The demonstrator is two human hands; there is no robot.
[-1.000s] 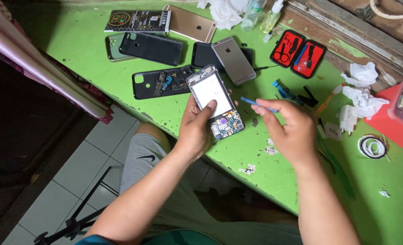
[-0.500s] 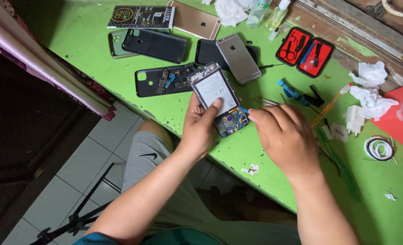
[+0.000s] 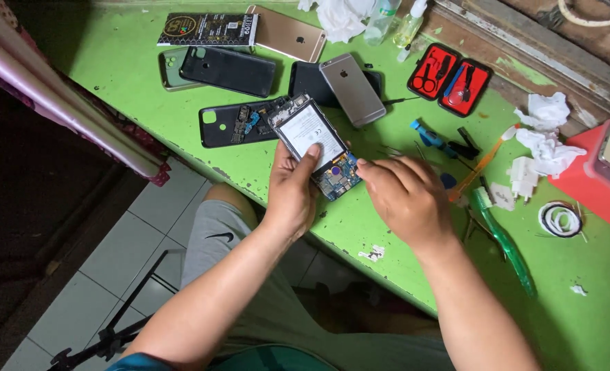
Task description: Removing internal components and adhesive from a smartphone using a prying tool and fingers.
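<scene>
My left hand (image 3: pixel 292 191) grips an opened phone (image 3: pixel 313 143) with its back off, thumb pressed on the white battery, the blue circuit board showing at its lower end. My right hand (image 3: pixel 404 197) rests palm down beside it, fingertips touching the phone's lower right corner at the circuit board. I cannot tell whether a tool is pinched in those fingers. Both hands hover over the green table (image 3: pixel 147 103) near its front edge.
Behind lie a black back cover with parts (image 3: pixel 233 125), a grey phone (image 3: pixel 351 89), a gold phone (image 3: pixel 288 34), a black case (image 3: pixel 229 70), and an open red tool kit (image 3: pixel 449 77). To the right are a green toothbrush (image 3: pixel 502 240), crumpled tissues (image 3: pixel 542 130), and a red box (image 3: pixel 603 178).
My right hand, which held a thin blue tool away from the phone a second ago, has moved left onto the phone's lower end. The view has shifted slightly.
</scene>
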